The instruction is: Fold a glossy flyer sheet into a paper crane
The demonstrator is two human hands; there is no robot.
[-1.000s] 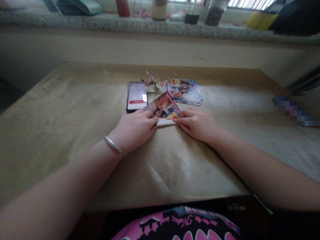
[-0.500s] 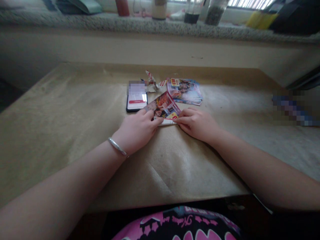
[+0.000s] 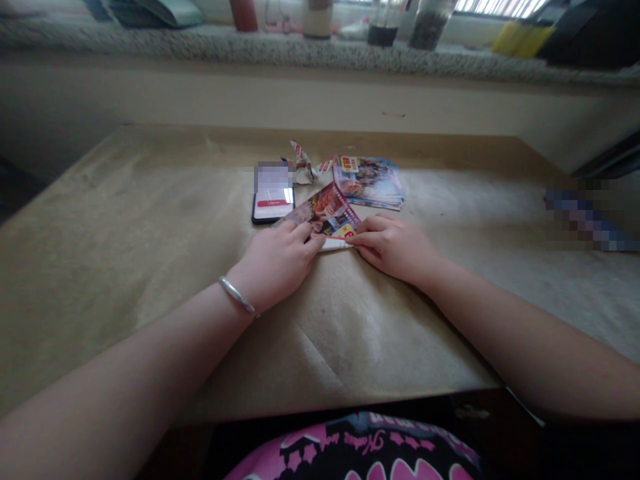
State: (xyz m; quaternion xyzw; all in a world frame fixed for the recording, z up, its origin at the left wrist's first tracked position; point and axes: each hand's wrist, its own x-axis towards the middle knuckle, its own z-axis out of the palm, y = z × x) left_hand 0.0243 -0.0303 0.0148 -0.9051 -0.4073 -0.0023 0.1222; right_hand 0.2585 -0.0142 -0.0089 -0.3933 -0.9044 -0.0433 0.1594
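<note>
A colourful printed paper sheet (image 3: pixel 328 213) lies folded on the brown-paper-covered table (image 3: pixel 125 220), in front of me. My left hand (image 3: pixel 277 261), with a silver bangle at the wrist, presses its curled fingers on the sheet's left part. My right hand (image 3: pixel 395 247) pinches the sheet's near right corner with thumb and fingers together. Both hands rest on the table.
A phone (image 3: pixel 273 195) with a lit screen lies just left of the sheet. Behind it are a crumpled paper scrap (image 3: pixel 305 163) and a stack of printed flyers (image 3: pixel 369 181). Jars and bottles stand on a stone ledge (image 3: pixel 320 50) at the back.
My left hand has slid slightly to the right along the sheet, with its fingers now further over the paper. My right hand has barely moved.
</note>
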